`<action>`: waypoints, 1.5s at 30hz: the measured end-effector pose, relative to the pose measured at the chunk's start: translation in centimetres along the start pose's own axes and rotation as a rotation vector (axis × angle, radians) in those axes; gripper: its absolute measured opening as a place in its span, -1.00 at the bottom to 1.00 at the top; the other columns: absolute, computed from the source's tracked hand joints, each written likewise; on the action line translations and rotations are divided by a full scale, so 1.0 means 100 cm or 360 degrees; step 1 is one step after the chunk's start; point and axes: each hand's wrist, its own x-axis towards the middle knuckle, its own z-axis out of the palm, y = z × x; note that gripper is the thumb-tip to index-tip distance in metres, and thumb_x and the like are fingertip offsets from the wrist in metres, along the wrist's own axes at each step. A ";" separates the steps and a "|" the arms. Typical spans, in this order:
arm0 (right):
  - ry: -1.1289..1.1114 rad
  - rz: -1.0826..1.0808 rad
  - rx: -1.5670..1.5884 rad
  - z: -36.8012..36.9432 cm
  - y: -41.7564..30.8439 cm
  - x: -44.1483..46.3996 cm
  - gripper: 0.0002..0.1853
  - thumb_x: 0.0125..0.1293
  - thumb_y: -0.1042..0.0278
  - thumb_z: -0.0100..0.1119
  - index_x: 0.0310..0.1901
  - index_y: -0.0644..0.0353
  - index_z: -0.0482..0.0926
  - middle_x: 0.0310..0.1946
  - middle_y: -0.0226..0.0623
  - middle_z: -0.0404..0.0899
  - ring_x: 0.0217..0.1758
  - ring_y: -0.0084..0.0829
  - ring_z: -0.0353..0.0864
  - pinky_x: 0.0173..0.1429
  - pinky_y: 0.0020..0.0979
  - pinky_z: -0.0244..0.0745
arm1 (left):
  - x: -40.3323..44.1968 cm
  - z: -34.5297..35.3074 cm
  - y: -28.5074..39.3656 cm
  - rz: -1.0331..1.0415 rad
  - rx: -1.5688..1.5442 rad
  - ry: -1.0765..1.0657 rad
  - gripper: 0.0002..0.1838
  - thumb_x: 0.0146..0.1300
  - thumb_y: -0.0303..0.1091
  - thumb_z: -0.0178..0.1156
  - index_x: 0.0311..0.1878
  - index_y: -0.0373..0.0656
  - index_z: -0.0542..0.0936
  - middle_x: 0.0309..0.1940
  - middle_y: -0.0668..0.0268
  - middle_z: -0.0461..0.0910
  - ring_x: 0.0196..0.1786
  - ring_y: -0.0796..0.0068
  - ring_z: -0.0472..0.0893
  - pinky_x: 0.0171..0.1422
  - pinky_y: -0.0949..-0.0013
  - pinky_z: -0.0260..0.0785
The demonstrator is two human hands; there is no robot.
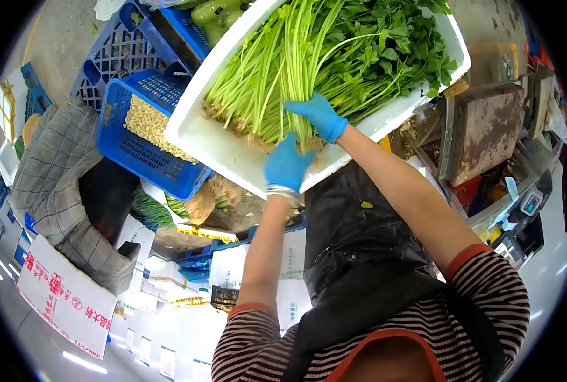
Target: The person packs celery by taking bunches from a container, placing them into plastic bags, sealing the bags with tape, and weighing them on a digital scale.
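Note:
A white foam box [458,48] is filled with leafy celery [251,95], its pale stems and roots toward me and its leaves at the upper right. My right hand [319,116], in a blue glove, is closed around a bunch of celery stems [294,57] lying over the rest. Just below it, my left hand [288,165], also blue-gloved, is at the root end of that bunch, with the thumb pointing away from the fingers. Motion smears its fingers, so its grip is unclear.
Left of the foam box stands a blue plastic basket [111,127] holding pale beans or nuts [144,127]. A bluish crate [92,54] is behind it. Checked grey cloth [54,156] hangs at the left. A worn brown board [490,130] stands at the right.

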 end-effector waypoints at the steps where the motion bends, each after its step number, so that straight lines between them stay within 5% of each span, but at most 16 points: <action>1: -0.0035 -0.0073 -0.0050 -0.007 0.007 0.004 -0.49 0.19 0.30 0.42 0.14 0.32 0.52 -0.07 -0.25 0.65 -0.06 -0.44 0.64 0.08 -0.38 0.56 | 0.010 -0.027 -0.011 0.0024 -0.0243 -0.0047 -0.43 0.14 -0.05 0.35 0.14 -0.20 0.56 -0.04 -0.02 0.64 -0.05 0.02 0.66 0.09 0.18 0.50; 3: -0.0044 0.0107 0.0037 -0.011 0.004 0.001 -0.50 0.20 0.30 0.41 0.13 0.31 0.53 -0.06 -0.26 0.65 -0.05 -0.44 0.64 0.10 -0.38 0.55 | 0.036 -0.073 -0.005 -0.0260 -0.0524 0.0531 -0.43 0.28 0.04 0.24 0.19 -0.20 0.57 0.03 -0.02 0.64 0.01 -0.03 0.64 0.20 0.10 0.46; 5: -0.0098 0.0167 0.0161 -0.008 0.005 0.002 -0.51 0.20 0.29 0.42 0.13 0.31 0.55 -0.05 -0.27 0.65 -0.06 -0.44 0.64 0.08 -0.39 0.56 | 0.106 -0.065 -0.052 0.0272 -0.0158 0.1110 -0.35 0.32 0.12 0.18 0.21 -0.28 0.53 0.04 -0.07 0.62 0.06 -0.08 0.61 0.24 0.08 0.42; 9: -0.0070 0.0126 0.0091 -0.010 -0.001 -0.001 -0.49 0.22 0.25 0.40 0.17 0.29 0.54 -0.02 -0.27 0.64 -0.03 -0.46 0.63 0.08 -0.43 0.56 | 0.178 -0.032 -0.090 0.0231 -0.0126 0.0792 -0.27 0.34 0.21 0.10 0.21 -0.35 0.51 0.06 -0.15 0.58 0.13 -0.10 0.56 0.25 0.08 0.38; 14: -0.0391 0.0216 0.0273 -0.034 -0.036 -0.046 -0.42 0.28 0.21 0.32 0.29 0.23 0.45 0.10 -0.27 0.59 0.04 -0.46 0.61 0.13 -0.43 0.54 | 0.101 -0.010 -0.066 -0.0030 -0.0953 0.0014 -0.23 0.33 0.28 0.07 0.17 -0.36 0.54 0.22 -0.14 0.47 0.24 -0.04 0.49 0.30 0.15 0.33; 18: -0.0295 0.0232 0.0347 -0.056 -0.040 -0.082 -0.36 0.26 0.23 0.33 0.34 0.24 0.38 0.14 -0.28 0.57 0.09 -0.45 0.60 0.18 -0.42 0.52 | 0.040 0.000 -0.013 -0.0017 -0.1356 -0.0316 -0.15 0.35 0.22 0.09 0.39 -0.39 0.27 0.32 -0.19 0.34 0.31 -0.04 0.43 0.35 0.21 0.29; 22: -0.0347 0.0194 0.0222 -0.061 -0.035 -0.060 -0.36 0.24 0.21 0.38 0.30 0.28 0.40 0.13 -0.22 0.56 0.12 -0.42 0.58 0.20 -0.43 0.49 | 0.017 0.038 0.018 0.0225 -0.1273 -0.0201 -0.09 0.38 0.10 0.14 0.50 -0.38 0.02 0.32 -0.07 0.33 0.34 0.15 0.38 0.38 0.23 0.26; 26: -0.0473 0.0233 0.0038 -0.055 -0.040 -0.037 -0.44 0.23 0.16 0.39 0.18 0.30 0.52 -0.01 -0.19 0.65 -0.02 -0.38 0.66 0.13 -0.43 0.55 | -0.020 0.033 0.065 0.0537 -0.0755 0.0273 0.07 0.31 0.07 0.22 0.52 -0.40 -0.22 0.41 -0.27 0.15 0.41 -0.10 0.29 0.43 0.13 0.20; 30: -0.0584 0.0206 0.0091 -0.072 -0.057 -0.052 -0.43 0.22 0.15 0.39 0.19 0.31 0.52 0.01 -0.12 0.65 -0.04 -0.35 0.68 0.11 -0.38 0.59 | -0.030 0.006 0.066 0.0627 -0.0689 0.0014 0.00 0.22 -0.04 0.35 0.51 -0.36 0.02 0.26 -0.19 0.40 0.22 0.00 0.51 0.32 0.16 0.33; 31: -0.0572 0.0215 0.0108 -0.078 -0.062 -0.062 -0.41 0.22 0.14 0.39 0.20 0.31 0.51 0.01 -0.12 0.65 -0.03 -0.35 0.68 0.11 -0.38 0.59 | -0.035 -0.024 0.072 0.0296 -0.0809 -0.0274 -0.25 0.26 -0.07 0.33 0.39 -0.31 0.35 0.03 -0.02 0.63 0.02 0.26 0.65 0.18 0.27 0.44; 33: -0.0605 0.0362 -0.0026 -0.097 -0.080 -0.084 -0.34 0.24 0.10 0.36 0.27 0.32 0.44 0.07 -0.10 0.62 -0.02 -0.35 0.67 0.13 -0.37 0.60 | -0.031 -0.038 0.054 0.0004 -0.1335 -0.0147 -0.60 0.45 -0.18 0.13 0.18 -0.25 0.59 -0.07 0.22 0.70 -0.09 0.48 0.65 0.06 0.44 0.48; 34: -0.0609 0.0354 0.0037 -0.103 -0.089 -0.095 -0.32 0.24 0.10 0.35 0.29 0.33 0.41 0.07 -0.10 0.62 -0.03 -0.36 0.67 0.11 -0.38 0.61 | -0.021 -0.028 0.037 0.0168 -0.1413 0.0306 -0.55 0.33 -0.04 0.26 0.07 -0.22 0.67 -0.40 0.25 0.69 -0.40 0.61 0.53 -0.17 0.51 0.44; 38: -0.0588 0.0384 0.0212 -0.114 -0.134 -0.164 -0.30 0.27 0.14 0.29 0.34 0.36 0.32 -0.08 -0.22 0.62 -0.08 -0.43 0.67 0.01 -0.42 0.66 | 0.023 -0.041 0.036 0.0392 -0.0776 0.0706 -0.38 0.32 -0.10 0.27 0.39 -0.08 0.41 0.26 0.05 0.47 0.19 0.28 0.55 0.24 0.28 0.41; 41: -0.0719 0.0418 0.0320 -0.134 -0.142 -0.215 -0.23 0.22 0.08 0.30 0.32 0.44 0.29 -0.24 -0.22 0.61 -0.24 -0.39 0.67 -0.15 -0.37 0.64 | 0.059 -0.040 0.071 0.0445 0.0116 0.0953 -0.07 0.19 0.01 0.34 0.55 0.07 0.09 0.50 0.01 0.11 0.46 0.01 0.26 0.42 0.02 0.22; 43: -0.0720 0.0423 0.0436 -0.138 -0.150 -0.257 -0.19 0.16 0.05 0.34 0.27 0.52 0.30 -0.32 -0.17 0.61 -0.31 -0.33 0.66 -0.24 -0.33 0.59 | 0.102 -0.024 0.078 0.0377 0.0249 0.0789 0.03 0.15 0.03 0.35 0.58 0.10 -0.03 0.55 0.09 -0.02 0.53 -0.07 0.08 0.48 -0.14 0.09; 45: -0.0983 0.0263 0.0232 -0.150 -0.156 -0.287 -0.20 0.12 0.00 0.38 0.29 0.37 0.36 -0.11 -0.14 0.62 -0.30 -0.40 0.67 -0.20 -0.41 0.62 | 0.136 -0.008 0.080 0.0300 0.0332 0.0671 0.06 0.17 0.04 0.33 0.59 0.12 -0.11 0.58 0.12 -0.10 0.56 -0.10 0.01 0.51 -0.24 0.01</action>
